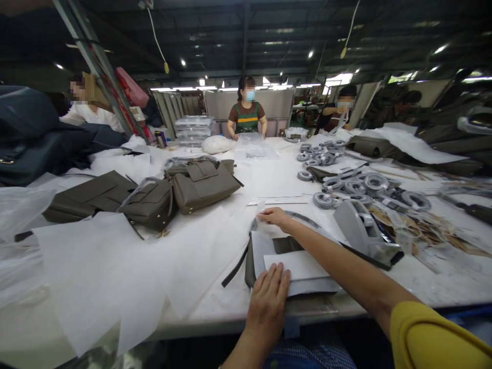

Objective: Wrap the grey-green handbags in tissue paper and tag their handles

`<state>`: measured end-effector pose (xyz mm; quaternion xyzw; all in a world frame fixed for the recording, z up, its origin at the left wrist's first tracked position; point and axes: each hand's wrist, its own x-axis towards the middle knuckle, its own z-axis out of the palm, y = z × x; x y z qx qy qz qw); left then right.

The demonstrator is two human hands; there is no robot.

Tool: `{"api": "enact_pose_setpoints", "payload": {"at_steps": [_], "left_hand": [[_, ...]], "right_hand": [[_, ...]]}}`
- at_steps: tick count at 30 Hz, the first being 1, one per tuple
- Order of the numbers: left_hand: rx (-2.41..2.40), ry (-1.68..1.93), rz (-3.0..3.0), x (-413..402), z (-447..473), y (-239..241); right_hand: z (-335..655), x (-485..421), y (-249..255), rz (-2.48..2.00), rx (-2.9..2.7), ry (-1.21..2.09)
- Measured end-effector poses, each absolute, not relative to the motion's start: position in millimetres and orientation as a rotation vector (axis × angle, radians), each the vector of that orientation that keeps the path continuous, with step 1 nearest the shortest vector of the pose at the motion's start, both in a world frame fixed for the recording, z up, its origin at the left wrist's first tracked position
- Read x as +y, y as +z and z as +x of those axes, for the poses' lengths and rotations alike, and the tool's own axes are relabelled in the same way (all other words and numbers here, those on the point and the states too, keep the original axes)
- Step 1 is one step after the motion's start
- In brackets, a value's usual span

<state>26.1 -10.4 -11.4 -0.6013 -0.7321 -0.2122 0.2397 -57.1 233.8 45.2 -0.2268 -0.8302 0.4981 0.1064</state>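
Note:
An olive-grey handbag (250, 266) lies before me at the table's front edge, partly covered by white paper sheets (303, 267). My left hand (269, 300) rests flat on the paper and the bag's front, fingers stretched out side by side. Above the bag arches its handle (305, 219), wrapped in pale film. At the handle's left end, my right hand (277, 218) pinches what looks like a piece of clear film (260, 209). A dark strap (235, 267) sticks out from the bag's left side. My right forearm crosses over the bag and hides part of it.
Several olive handbags (207, 185) lie at left, beside loose white paper (96, 271). A grey tape dispenser (355, 228) stands right of my bag, near coiled wrapped straps (374, 182) and brown scraps (430, 230). Across the table a masked co-worker (247, 117) handles clear plastic bags (255, 147).

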Motion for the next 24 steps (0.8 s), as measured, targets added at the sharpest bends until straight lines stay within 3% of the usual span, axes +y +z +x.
{"api": "enact_pose_setpoints", "payload": {"at_steps": [11,18,24], "left_hand": [[-2.07,-0.525,-1.874,-19.1,15.7,6.7],[-2.027,-0.427,-2.037,-21.4,0.6,29.6],[-1.99,-0.631,-2.015,-23.3,-2.3,13.4]], "right_hand": [[24.0,196.4,76.5,-0.322,-2.355,1.449],[68.9,163.5,66.6,-0.066,-2.525,1.098],[96.0,148.8,45.4,-0.044,-2.552,0.972]]}}
